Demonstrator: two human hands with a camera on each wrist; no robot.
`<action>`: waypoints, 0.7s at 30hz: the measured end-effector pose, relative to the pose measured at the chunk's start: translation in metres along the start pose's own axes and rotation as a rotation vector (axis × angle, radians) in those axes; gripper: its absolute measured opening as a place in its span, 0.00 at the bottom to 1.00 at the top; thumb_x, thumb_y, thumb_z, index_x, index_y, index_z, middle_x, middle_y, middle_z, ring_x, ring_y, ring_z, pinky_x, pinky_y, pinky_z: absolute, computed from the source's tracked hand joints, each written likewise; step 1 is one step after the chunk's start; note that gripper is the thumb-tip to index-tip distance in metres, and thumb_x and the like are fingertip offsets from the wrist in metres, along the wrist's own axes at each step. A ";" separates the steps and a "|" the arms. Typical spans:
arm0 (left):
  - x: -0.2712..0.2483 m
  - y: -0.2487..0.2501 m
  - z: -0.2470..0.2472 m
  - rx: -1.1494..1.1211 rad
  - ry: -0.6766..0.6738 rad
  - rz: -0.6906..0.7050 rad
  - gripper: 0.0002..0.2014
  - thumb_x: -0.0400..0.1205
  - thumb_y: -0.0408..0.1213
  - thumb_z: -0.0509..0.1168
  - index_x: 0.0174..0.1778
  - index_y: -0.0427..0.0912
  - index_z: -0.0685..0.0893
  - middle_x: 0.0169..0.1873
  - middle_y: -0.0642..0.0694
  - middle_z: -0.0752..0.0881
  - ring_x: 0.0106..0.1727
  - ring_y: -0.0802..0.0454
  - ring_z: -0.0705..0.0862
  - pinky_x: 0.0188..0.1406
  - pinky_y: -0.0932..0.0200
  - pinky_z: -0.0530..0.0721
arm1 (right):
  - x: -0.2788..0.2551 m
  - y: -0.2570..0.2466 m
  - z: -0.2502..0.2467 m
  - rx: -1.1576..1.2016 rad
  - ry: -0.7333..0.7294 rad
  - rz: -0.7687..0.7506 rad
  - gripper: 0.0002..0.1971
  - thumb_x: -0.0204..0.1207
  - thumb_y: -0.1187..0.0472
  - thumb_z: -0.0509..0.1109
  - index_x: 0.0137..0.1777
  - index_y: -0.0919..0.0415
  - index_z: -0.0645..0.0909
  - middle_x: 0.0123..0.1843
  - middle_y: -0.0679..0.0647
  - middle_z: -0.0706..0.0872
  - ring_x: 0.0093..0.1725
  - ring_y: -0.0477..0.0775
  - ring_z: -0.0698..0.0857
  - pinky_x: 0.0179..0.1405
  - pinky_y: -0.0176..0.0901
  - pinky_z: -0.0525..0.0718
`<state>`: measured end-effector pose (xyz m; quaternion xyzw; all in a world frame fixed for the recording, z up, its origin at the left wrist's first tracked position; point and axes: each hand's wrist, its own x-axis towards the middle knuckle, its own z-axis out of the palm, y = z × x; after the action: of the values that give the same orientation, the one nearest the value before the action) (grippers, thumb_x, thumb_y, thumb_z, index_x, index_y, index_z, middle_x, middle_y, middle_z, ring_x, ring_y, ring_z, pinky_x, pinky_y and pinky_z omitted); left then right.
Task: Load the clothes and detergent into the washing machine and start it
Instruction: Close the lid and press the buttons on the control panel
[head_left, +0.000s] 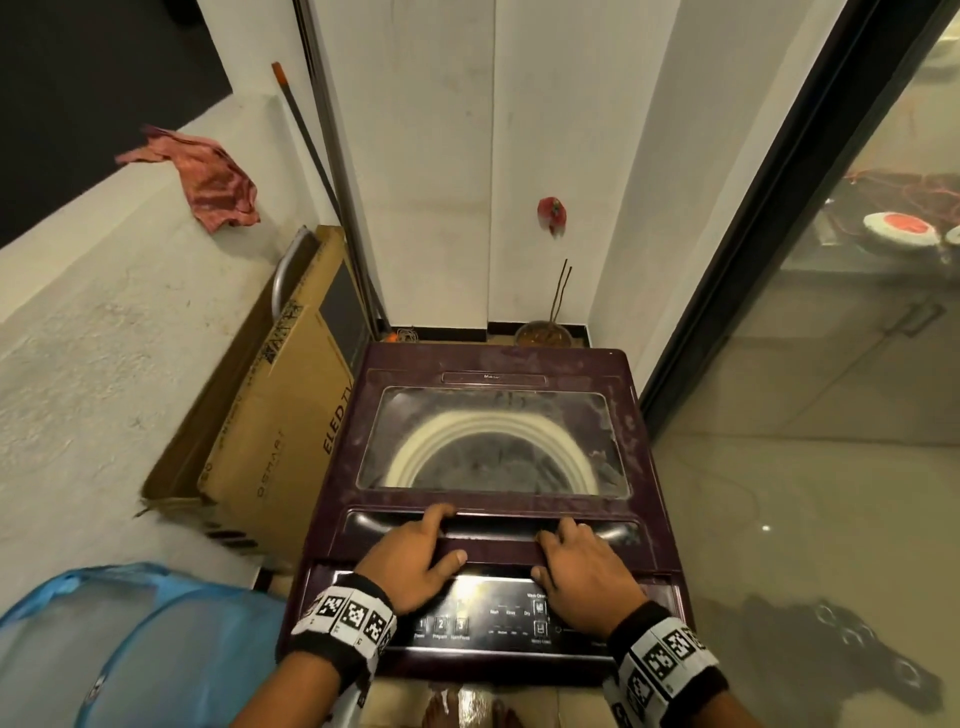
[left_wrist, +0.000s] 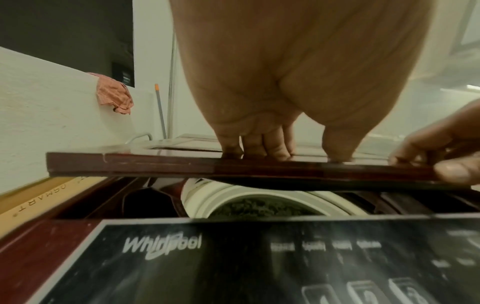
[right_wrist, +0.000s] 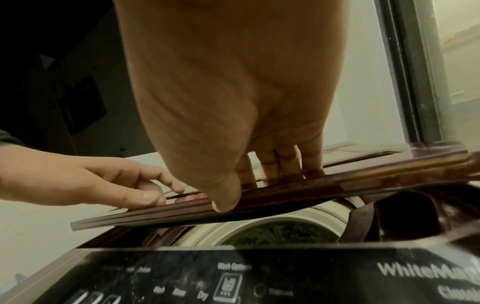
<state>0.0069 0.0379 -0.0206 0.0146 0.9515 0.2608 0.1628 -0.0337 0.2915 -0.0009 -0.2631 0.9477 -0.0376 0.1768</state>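
Front edge of the maroon glass-windowed lid (head_left: 493, 540), long axis left-right, is pinched by left hand (head_left: 415, 558) and right hand (head_left: 584, 569); hinge judged far side.

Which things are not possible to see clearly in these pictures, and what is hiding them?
- Contents of the drum: both wrist views show only a dark blurred mass under the lid; in the head view the dusty glass hides it.
- Control panel labels: too small in the head view, blurred in the wrist views.
- Blue basket: cut off by the head view's edge; contents unseen.
- Detergent: not visible anywhere.
- Left hand and right hand: they grip the lid edge.
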 end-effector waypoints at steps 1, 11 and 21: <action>-0.002 -0.001 0.007 0.018 0.024 0.005 0.34 0.82 0.63 0.56 0.80 0.50 0.60 0.59 0.43 0.87 0.61 0.46 0.85 0.62 0.49 0.82 | 0.000 0.000 0.005 -0.008 0.003 0.003 0.22 0.85 0.44 0.58 0.71 0.57 0.74 0.65 0.59 0.76 0.64 0.63 0.77 0.66 0.57 0.75; -0.014 -0.011 0.048 0.100 0.139 0.045 0.34 0.84 0.62 0.46 0.82 0.47 0.61 0.75 0.47 0.78 0.76 0.50 0.74 0.82 0.54 0.62 | 0.004 -0.003 0.044 -0.059 0.037 0.071 0.27 0.73 0.34 0.56 0.50 0.54 0.87 0.43 0.53 0.83 0.39 0.57 0.84 0.39 0.52 0.86; -0.014 -0.012 0.052 0.122 0.123 0.034 0.32 0.85 0.62 0.46 0.83 0.48 0.61 0.76 0.48 0.76 0.79 0.50 0.71 0.85 0.54 0.59 | -0.006 0.001 0.054 -0.034 0.102 0.028 0.33 0.82 0.36 0.52 0.74 0.60 0.79 0.55 0.56 0.84 0.54 0.60 0.85 0.62 0.59 0.85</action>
<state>0.0376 0.0514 -0.0648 0.0244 0.9733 0.2057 0.0986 -0.0106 0.2968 -0.0500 -0.2505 0.9596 -0.0324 0.1241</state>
